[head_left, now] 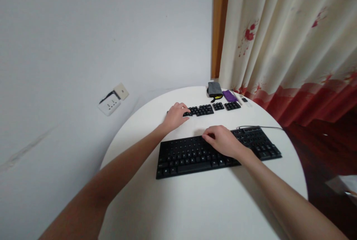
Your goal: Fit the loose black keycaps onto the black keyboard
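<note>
A black keyboard (192,156) lies across the middle of a round white table (195,206). My right hand (223,141) rests on its upper middle keys, fingers curled down and pinching at a key near the top row. Farther back, loose black keycaps are laid out in rows (208,109). My left hand (176,115) reaches to the left end of those rows, fingers bent over the keycaps there. What the fingers of either hand hold is hidden.
Behind the keycaps lie a grey pouch (214,89), a purple item (230,95) and a small white object (245,101). The keyboard's cable (260,127) runs off to the right. A wall socket (113,100) is at the left, a curtain (287,42) at the right.
</note>
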Tool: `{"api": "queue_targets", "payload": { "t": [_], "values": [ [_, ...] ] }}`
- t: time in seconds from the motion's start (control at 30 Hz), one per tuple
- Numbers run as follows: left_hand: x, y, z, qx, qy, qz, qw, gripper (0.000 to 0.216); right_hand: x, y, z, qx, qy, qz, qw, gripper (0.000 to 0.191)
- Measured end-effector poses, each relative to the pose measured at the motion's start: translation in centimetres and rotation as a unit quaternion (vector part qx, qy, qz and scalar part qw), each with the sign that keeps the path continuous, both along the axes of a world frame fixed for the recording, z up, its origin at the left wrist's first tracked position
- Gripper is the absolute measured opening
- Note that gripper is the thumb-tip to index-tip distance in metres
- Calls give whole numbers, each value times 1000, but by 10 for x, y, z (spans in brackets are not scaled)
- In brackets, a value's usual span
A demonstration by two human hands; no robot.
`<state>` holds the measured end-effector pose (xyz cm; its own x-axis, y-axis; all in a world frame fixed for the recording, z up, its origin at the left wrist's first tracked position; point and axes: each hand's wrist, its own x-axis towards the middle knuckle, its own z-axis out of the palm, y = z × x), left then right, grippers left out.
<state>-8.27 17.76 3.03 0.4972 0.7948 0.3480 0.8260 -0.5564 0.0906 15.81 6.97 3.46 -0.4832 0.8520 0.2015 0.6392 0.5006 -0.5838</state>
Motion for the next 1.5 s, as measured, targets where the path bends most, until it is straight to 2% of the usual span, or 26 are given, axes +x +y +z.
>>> {"api": "queue_targets", "payload": {
  "t": [0.13,0.3,0.77,1.13,1.27,1.5],
  "values": [
    [8,16,-8,6,31,-3,1000,19,2,2,0,1,5,3,1000,26],
    [11,22,-15,13,41,-9,999,15,4,4,1,2,14,9,1000,25],
    [16,28,-15,45,79,-15,996,16,5,5,3,3,23,4,1000,25],
    [14,26,-17,51,40,6,998,21,7,5,4,2,36,9,999,25],
    [23,24,-17,38,22,-4,999,22,6,5,4,1,38,6,999,25],
    [46,18,-22,26,57,-21,998,28,7,5,4,0,34,3,999,23]
  ]
}}
